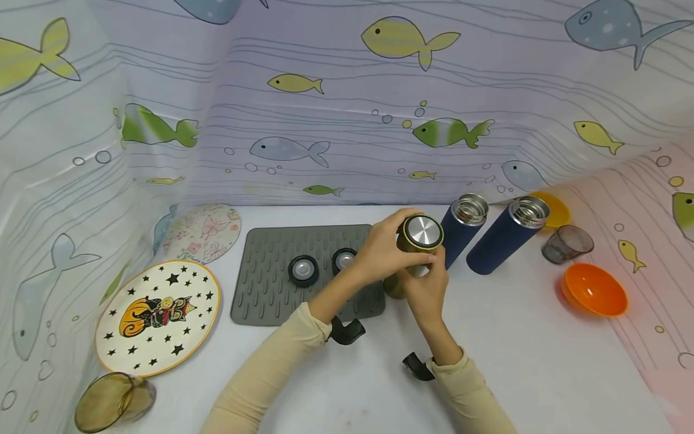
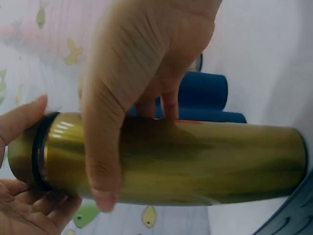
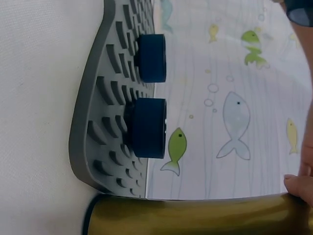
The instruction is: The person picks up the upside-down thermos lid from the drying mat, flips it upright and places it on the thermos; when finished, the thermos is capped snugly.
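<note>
Fingers [image 2: 105, 147] of left hand [image 1: 379, 253] wrap the gold flask [image 2: 171, 161], steadying it; right hand [image 1: 425, 289] pinches its lid [image 1: 423, 232], apparently for turning.

White tabletop [image 1: 542, 361], fish-print curtain [image 1: 347, 132] behind, pink curtain [image 1: 650, 253] at right
</note>
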`<state>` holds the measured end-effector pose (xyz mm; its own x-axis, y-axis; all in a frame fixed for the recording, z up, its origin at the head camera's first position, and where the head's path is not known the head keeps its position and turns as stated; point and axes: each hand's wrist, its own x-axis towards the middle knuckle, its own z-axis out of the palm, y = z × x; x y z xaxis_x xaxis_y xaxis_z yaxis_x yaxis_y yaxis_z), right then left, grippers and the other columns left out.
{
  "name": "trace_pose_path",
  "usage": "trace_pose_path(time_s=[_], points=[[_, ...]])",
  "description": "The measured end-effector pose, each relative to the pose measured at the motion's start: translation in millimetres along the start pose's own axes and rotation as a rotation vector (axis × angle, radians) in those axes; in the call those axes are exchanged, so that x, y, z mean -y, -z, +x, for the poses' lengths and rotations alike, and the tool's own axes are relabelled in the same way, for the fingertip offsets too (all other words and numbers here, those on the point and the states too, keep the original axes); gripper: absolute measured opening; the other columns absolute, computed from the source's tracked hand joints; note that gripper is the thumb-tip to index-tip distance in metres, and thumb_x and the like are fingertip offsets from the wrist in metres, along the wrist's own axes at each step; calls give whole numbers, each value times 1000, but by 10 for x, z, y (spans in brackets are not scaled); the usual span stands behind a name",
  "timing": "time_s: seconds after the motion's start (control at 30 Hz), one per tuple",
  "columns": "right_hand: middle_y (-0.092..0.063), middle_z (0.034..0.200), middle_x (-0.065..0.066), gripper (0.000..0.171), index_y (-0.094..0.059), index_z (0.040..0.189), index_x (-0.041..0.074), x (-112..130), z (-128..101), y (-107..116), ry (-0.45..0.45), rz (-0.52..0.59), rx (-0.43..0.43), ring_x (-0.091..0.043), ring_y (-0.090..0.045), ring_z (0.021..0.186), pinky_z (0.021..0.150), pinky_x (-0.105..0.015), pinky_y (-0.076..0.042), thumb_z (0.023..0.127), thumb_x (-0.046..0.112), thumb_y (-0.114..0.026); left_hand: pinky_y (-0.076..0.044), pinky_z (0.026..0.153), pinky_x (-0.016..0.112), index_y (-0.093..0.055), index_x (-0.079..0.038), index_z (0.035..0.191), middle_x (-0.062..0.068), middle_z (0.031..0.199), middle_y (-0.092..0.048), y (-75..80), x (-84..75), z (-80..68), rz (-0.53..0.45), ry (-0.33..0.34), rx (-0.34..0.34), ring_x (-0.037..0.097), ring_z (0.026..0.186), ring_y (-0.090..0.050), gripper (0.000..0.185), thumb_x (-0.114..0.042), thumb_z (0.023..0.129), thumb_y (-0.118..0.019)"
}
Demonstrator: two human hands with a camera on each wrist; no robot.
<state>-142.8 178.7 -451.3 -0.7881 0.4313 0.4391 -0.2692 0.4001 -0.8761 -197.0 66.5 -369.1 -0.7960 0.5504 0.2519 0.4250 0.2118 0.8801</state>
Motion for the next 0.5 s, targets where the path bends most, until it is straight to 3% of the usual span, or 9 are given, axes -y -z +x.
trace_pose_path(time_s=[0.17, 0.27, 0.4, 0.5], points=[[-65, 120, -19, 68, -51, 132, -1, -4, 2, -7, 28, -12, 5, -28, -63, 108, 87, -37, -48, 73, 3, -86, -43, 109, 32, -43, -9, 147, 8, 142, -54, 38, 152, 16, -128, -26, 86, 20, 128, -55, 76, -15, 82, -81], [-64, 120, -21, 69, -49, 133, -3, 30, 3, -11, 14, -21, 12, -30, -63, 107, 87, -36, -47, 73, 0, -85, -40, 112, 36, -35, -10, 152, 10, 148, -45, 38, 195, 28, -156, -41, 126, 22, 131, -50, 82, -10, 82, -79], [-62, 118, -29, 63, -49, 129, -10, 201, -5, 5, 4, -7, 18, -39, -61, 108, 89, -40, -46, 73, -10, -78, -41, 109, 37, -30, -12, 153, 12, 143, -39, -44, 204, 34, -122, -43, 64, 23, 129, -45, 92, -15, 77, -84], [-60, 119, -32, 61, -48, 128, -13, 266, -16, 16, 10, 1, 18, -43, -60, 109, 90, -47, -47, 73, -14, -74, -45, 105, 34, -35, -10, 148, 13, 138, -42, -110, 225, 35, -138, -59, -4, 24, 125, -47, 88, -17, 76, -85]])
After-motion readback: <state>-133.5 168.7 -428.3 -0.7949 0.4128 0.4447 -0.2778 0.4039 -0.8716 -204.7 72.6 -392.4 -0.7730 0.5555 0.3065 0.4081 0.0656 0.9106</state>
